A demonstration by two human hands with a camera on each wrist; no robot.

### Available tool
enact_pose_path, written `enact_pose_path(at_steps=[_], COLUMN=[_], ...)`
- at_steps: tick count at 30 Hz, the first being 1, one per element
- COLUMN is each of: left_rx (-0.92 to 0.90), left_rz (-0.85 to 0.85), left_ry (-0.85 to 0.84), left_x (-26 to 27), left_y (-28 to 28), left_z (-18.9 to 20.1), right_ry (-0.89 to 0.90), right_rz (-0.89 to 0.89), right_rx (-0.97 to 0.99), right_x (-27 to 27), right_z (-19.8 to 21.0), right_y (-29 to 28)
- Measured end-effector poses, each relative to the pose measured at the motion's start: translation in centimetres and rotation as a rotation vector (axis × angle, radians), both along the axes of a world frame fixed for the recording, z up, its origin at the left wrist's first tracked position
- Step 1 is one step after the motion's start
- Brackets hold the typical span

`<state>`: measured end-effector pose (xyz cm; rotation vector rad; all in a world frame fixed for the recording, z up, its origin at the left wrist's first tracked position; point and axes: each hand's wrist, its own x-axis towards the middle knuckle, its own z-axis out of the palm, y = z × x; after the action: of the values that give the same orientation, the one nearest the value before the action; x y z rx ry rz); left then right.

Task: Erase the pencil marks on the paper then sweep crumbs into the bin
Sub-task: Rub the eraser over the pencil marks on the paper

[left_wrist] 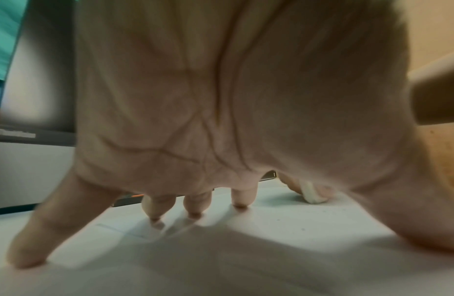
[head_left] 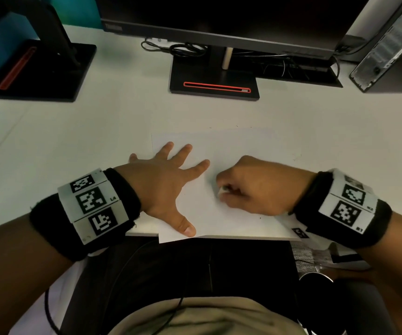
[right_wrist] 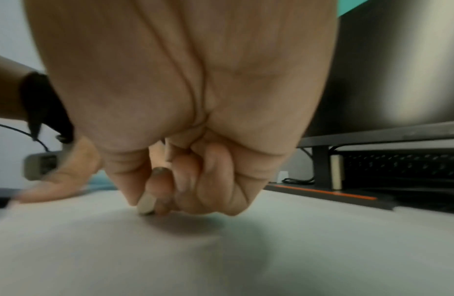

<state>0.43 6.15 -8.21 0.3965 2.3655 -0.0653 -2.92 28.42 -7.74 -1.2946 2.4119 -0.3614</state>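
Note:
A white sheet of paper (head_left: 241,146) lies at the near edge of the desk, its front edge hanging slightly over. My left hand (head_left: 171,180) is spread flat on the sheet's left part, fingers straight and pressing it down; its fingertips (left_wrist: 155,216) touch the paper (left_wrist: 271,230). My right hand (head_left: 250,187) is curled over the sheet's middle and pinches a small white eraser (head_left: 223,191), whose end touches the paper. The eraser (right_wrist: 146,204) shows between thumb and fingers, and the eraser (left_wrist: 312,193) also appears past my left palm. Tiny dark specks lie on the sheet.
A monitor stand with a red slot (head_left: 215,87) stands behind the paper, under a dark monitor (head_left: 219,18). A second stand (head_left: 38,71) is at the back left, a computer case (head_left: 388,47) at the back right, cables (head_left: 183,48) between. No bin is in view.

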Motion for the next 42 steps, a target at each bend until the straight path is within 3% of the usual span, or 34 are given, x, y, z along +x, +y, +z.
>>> enact_pose_path(at_steps=[3,8,12,23,30,36,42], left_rx=[0.001,0.007,0.003,-0.055,0.027,0.049,0.073], left_rz=[-0.004,0.003,0.000,-0.027,-0.047,-0.059,-0.046], left_ry=[0.010,-0.002,0.004,0.009,0.029,0.051,0.039], left_x=[0.0,-0.1,0.0,-0.3,-0.6,-0.7,-0.8], left_y=[-0.1,-0.1,0.0,1.1,2.9,2.8,2.5], left_z=[-0.1,0.1,0.0,1.5,0.6,0.1,-0.3], right_ry=[-0.058,0.019,-0.046,-0.052,-0.061,-0.058,-0.004], right_rz=[0.080,-0.010,0.083,-0.125,-0.145,0.048,0.002], right_rx=[-0.026,0.008,-0.017,-0.017,-0.034,-0.037,-0.040], right_x=[1.6,-0.7,1.6,-0.6,-1.3,1.2,-0.1], right_z=[-0.4,0.2,-0.5,-0.5,-0.2,-0.2,-0.3], right_y=[-0.5,0.3,-0.1,2.4,2.4,1.1,0.9])
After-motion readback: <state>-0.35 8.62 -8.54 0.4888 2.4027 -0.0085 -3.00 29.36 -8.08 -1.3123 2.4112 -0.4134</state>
